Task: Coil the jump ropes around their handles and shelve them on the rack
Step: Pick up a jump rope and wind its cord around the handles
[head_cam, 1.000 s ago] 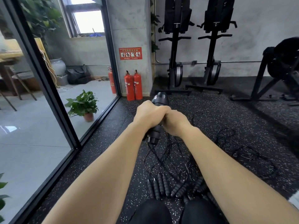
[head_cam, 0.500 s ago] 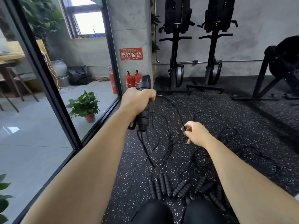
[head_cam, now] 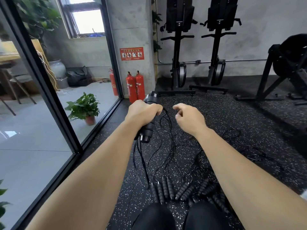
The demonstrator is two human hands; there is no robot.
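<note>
Currently mid-coil, I'd say. Left hand (head_cam: 143, 113) fist-clamped round the jump rope handles (head_cam: 148, 131), held up off the rubber floor (head_cam: 232, 117) so the slack cord (head_cam: 168, 123) hangs free for wrapping. Right hand (head_cam: 190, 119) just beside, fingers loosely curled; too blurred to tell if they pinch cord. Spare ribbed handles (head_cam: 167, 190) lie by the knees. No rack visible.

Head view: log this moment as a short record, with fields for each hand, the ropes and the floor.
left hand: grips black jump rope handles, cords hanging below
right hand: beside the left, fingers loosely curled and blurred; unclear whether it pinches a cord
floor handles: black, lying in a row by the knees
loose cords: tangled over the speckled floor
</note>
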